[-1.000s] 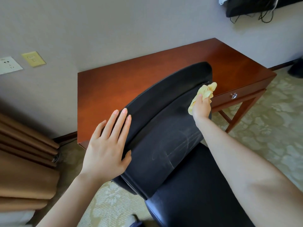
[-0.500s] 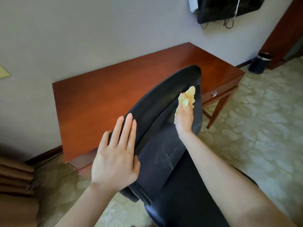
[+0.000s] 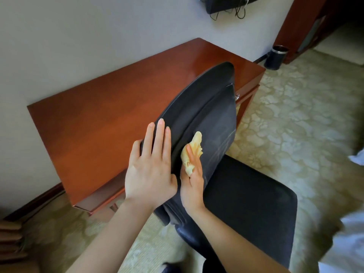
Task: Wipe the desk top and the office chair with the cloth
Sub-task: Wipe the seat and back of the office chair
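A black office chair (image 3: 254, 205) stands in front of the red-brown wooden desk (image 3: 102, 113), its backrest (image 3: 206, 107) leaning toward the desk top. My left hand (image 3: 151, 166) lies flat with straight fingers on the backrest's left edge. My right hand (image 3: 192, 180) holds a crumpled yellow cloth (image 3: 192, 150) and presses it against the front of the backrest, low and near the left hand. Faint wipe streaks show on the backrest's right part.
The desk stands against a grey wall and has a drawer knob (image 3: 237, 97) at its right front. A dark waste bin (image 3: 275, 57) stands on the patterned carpet by a wooden door frame (image 3: 295, 26). Cables hang from a dark device (image 3: 226, 4) on the wall.
My right hand has slid the cloth from the backrest's upper right down and left, close to my left hand. The view has shifted to the right.
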Demonstrator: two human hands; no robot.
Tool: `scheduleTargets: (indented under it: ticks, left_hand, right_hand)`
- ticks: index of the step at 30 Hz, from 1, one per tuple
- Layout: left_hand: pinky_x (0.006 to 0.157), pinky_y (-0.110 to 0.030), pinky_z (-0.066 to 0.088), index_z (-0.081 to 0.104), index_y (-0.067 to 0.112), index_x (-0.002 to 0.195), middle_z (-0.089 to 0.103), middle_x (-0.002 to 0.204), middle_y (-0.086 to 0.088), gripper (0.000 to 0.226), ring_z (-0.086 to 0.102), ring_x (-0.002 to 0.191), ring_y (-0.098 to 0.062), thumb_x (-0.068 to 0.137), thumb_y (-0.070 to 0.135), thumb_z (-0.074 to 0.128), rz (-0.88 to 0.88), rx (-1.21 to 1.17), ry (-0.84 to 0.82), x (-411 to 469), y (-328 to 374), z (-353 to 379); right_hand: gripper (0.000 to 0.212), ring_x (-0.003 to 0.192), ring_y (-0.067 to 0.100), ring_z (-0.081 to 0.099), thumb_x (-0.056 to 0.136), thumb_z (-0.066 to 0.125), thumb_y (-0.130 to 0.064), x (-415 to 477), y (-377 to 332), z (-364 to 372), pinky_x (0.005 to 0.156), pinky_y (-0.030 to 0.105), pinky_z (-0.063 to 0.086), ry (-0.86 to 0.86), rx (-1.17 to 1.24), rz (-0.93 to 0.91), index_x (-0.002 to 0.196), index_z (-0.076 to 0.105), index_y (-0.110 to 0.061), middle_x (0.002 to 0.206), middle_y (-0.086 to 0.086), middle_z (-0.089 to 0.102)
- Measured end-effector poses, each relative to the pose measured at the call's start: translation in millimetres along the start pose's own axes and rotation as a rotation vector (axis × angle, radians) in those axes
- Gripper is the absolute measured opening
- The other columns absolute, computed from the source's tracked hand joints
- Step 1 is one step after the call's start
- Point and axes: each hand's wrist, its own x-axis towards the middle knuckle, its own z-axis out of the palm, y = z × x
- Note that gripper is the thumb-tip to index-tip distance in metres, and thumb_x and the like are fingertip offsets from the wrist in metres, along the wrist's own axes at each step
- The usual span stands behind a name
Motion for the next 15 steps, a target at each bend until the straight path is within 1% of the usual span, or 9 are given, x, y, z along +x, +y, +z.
scheduleTargets:
  ticks: [2,4,5,6,8,9,11,13,15]
  left_hand:
    - [0.102,-0.049,0.034,0.026,-0.001,0.147,0.016,0.156,-0.021,0.087,0.019,0.143,-0.036,0.072,0.032,0.053,0.0,0.006,-0.008,0,0,1]
    - [0.104,-0.049,0.033,0.023,0.0,0.148,0.014,0.156,-0.02,0.087,0.017,0.144,-0.036,0.073,0.035,0.051,0.0,0.029,-0.02,0,-1,1]
    - [0.104,-0.048,0.033,0.02,0.0,0.149,0.012,0.157,-0.02,0.088,0.016,0.144,-0.036,0.074,0.037,0.05,0.001,0.043,-0.026,0,-2,0]
    - [0.105,-0.048,0.032,0.017,0.001,0.149,0.009,0.157,-0.02,0.089,0.014,0.145,-0.036,0.075,0.038,0.049,0.002,0.057,-0.033,0,-2,0]
    - [0.106,-0.047,0.031,0.012,0.002,0.15,0.006,0.158,-0.019,0.091,0.012,0.145,-0.036,0.076,0.041,0.049,0.003,0.077,-0.044,0,-1,-2]
    - [0.106,-0.047,0.032,0.012,0.003,0.149,0.007,0.158,-0.019,0.092,0.013,0.145,-0.036,0.076,0.042,0.051,-0.001,0.081,-0.052,0,0,-3]
    - [0.104,-0.048,0.034,0.019,0.002,0.149,0.012,0.157,-0.019,0.093,0.017,0.144,-0.036,0.072,0.04,0.056,-0.007,0.071,-0.064,-1,1,-4]
    - [0.101,-0.048,0.037,0.025,0.0,0.147,0.015,0.156,-0.02,0.094,0.02,0.143,-0.037,0.067,0.035,0.059,-0.008,0.057,-0.061,-1,2,-5]
    - [0.099,-0.048,0.037,0.026,-0.001,0.147,0.016,0.156,-0.02,0.095,0.021,0.143,-0.037,0.064,0.034,0.059,-0.012,0.061,-0.053,0,2,-5]
  right_hand:
    - [0.056,0.146,0.015,0.014,0.098,0.041,-0.016,-10,5,5,0.119,0.042,0.015,0.017,0.136,-0.012,0.143,0.026,-0.044,0.157,-0.005,0.02]
    - [0.057,0.146,0.012,0.007,0.1,0.038,-0.002,-15,13,7,0.12,0.043,0.009,0.036,0.173,0.02,0.149,0.022,-0.027,0.159,-0.004,0.011]
    - [0.055,0.146,0.008,0.006,0.1,0.036,-0.001,-17,18,7,0.12,0.04,0.008,0.044,0.164,0.077,0.15,0.02,-0.019,0.159,-0.005,0.009]
    - [0.054,0.146,0.007,0.006,0.101,0.035,-0.003,-17,23,7,0.12,0.037,0.007,0.053,0.157,0.152,0.151,0.018,-0.017,0.159,-0.006,0.01]
    - [0.052,0.146,0.013,0.013,0.102,0.037,-0.01,-9,31,2,0.119,0.038,0.014,0.092,0.161,0.332,0.15,0.022,-0.02,0.158,-0.002,0.018]
    - [0.05,0.144,0.017,0.018,0.102,0.038,-0.014,0,31,-2,0.118,0.039,0.018,0.106,0.167,0.419,0.15,0.024,-0.022,0.156,0.001,0.023]
    - [0.048,0.139,0.018,0.03,0.102,0.037,-0.024,26,29,-12,0.115,0.033,0.024,0.156,0.187,0.545,0.149,0.026,-0.021,0.152,0.003,0.031]
    - [0.048,0.131,0.018,0.039,0.102,0.037,-0.031,61,21,-24,0.108,0.028,0.03,0.181,0.172,0.599,0.147,0.03,-0.015,0.146,0.006,0.038]
    - [0.049,0.135,0.025,0.036,0.103,0.035,-0.032,96,9,-32,0.111,0.034,0.029,0.172,0.149,0.558,0.148,0.027,-0.014,0.149,0.011,0.034]
